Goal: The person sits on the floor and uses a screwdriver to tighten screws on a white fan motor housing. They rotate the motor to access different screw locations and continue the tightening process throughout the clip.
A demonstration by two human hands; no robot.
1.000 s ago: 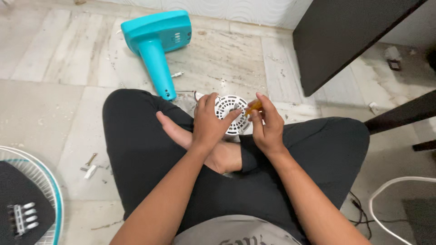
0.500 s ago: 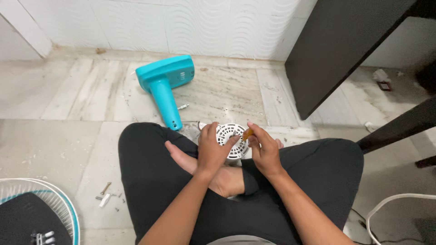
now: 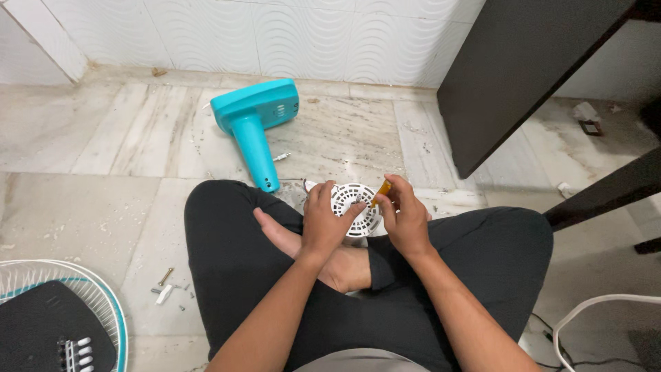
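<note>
Gripping the white vented cover (image 3: 353, 208) at its rim, the left hand (image 3: 325, 224) is curled; an orange-handled screwdriver (image 3: 383, 189) is pinched by the right hand (image 3: 406, 219), bare floor (image 3: 103, 200) lying alongside.

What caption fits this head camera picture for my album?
Left hand holds a white vented round part; right hand holds an orange-handled tool to it.

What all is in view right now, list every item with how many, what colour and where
vented cover: 1, white, round, held over the lap
screwdriver: 1, amber handle, at the cover
fan stand: 1, teal, lying on the floor ahead
fan grille: 1, white with teal rim, bottom left
screws: a few, small, floor left of the knee
cabinet: 1, dark, upper right
cable: 1, white, bottom right
left hand: grips the cover
right hand: holds the screwdriver
</note>
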